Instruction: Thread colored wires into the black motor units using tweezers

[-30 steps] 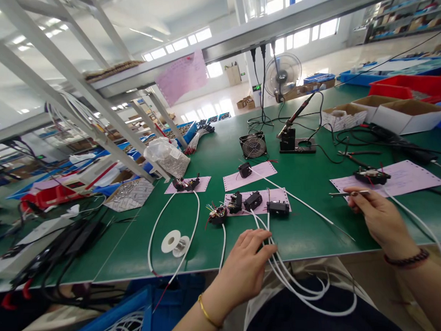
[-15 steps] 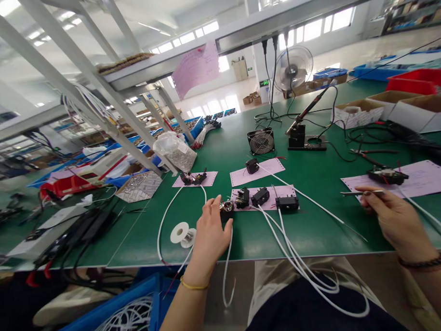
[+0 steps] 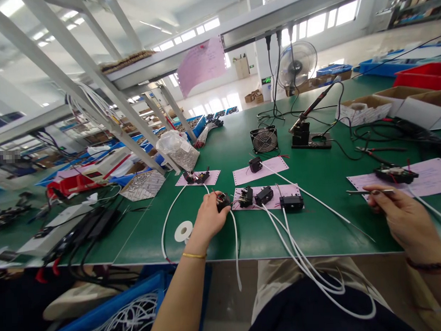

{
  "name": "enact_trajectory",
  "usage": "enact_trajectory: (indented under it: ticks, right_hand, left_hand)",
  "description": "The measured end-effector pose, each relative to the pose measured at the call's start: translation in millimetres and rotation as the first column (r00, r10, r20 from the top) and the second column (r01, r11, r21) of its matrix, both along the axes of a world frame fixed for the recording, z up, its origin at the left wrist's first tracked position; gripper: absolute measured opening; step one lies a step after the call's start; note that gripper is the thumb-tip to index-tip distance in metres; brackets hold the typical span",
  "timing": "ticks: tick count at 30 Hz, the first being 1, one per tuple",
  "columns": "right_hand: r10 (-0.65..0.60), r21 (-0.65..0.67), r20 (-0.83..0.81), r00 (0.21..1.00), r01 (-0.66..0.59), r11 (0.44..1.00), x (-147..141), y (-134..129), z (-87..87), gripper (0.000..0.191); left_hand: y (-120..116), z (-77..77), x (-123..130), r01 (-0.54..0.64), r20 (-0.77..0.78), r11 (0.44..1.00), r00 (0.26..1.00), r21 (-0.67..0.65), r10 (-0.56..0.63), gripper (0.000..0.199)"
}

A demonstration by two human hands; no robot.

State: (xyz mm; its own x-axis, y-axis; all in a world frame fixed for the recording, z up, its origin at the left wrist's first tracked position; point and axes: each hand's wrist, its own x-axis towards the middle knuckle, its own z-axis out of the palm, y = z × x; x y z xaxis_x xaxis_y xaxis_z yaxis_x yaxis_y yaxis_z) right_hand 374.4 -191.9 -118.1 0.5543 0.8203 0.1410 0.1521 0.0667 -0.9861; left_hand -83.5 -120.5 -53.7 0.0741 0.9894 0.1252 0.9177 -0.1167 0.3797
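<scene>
My left hand is closed around a small black plastic module with bare wiring on it, and a white cable hangs from the module over the table edge. To its right, several similar black modules lie in a row on a pink paper sheet. My right hand pinches slim metal tweezers, their tip pointing left. Just beyond that hand, another black module rests on a pink sheet. A solder wire spool sits left of my left hand, partly hidden by my wrist.
A soldering iron stands in its holder, beside a small black fan. Pliers and cables lie at the right, with white boxes behind. Below the left edge is a blue bin of white cables.
My left hand has closed on the black module and shifted it slightly up and left; its white cable has swung straighter. My right hand keeps its hold on the tweezers. The view has shifted slightly.
</scene>
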Motion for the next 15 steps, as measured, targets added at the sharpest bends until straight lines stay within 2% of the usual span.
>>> enact_trajectory:
  ticks: [2,6,10,12,15]
  right_hand:
    - [-0.002,-0.004,0.002,1.0,0.002,1.0,-1,-1,1.2,0.043]
    - [-0.003,0.003,0.012,1.0,0.003,1.0,-3,-1,3.5,0.045]
    - [0.008,0.018,0.012,1.0,-0.008,1.0,-3,-1,3.5,0.048]
    - [0.018,0.026,0.007,1.0,-0.018,1.0,-3,-1,2.7,0.049]
    - [0.035,0.039,0.0,0.999,-0.035,0.999,-3,-1,1.3,0.049]
  left_hand:
    - [5,-0.8,3,-0.037,0.004,0.999,0.999,0.023,0.037,0.043]
    - [15,-9.5,20,-0.025,0.018,0.999,1.0,0.034,0.024,0.043]
    - [18,-15.6,31,0.002,0.028,0.998,1.0,0.063,-0.004,0.058]
    - [13,-12.0,30,-0.011,0.023,0.994,1.0,0.111,0.008,0.068]
    - [-4,1.9,31,-0.057,0.011,0.973,0.998,0.223,0.056,0.074]
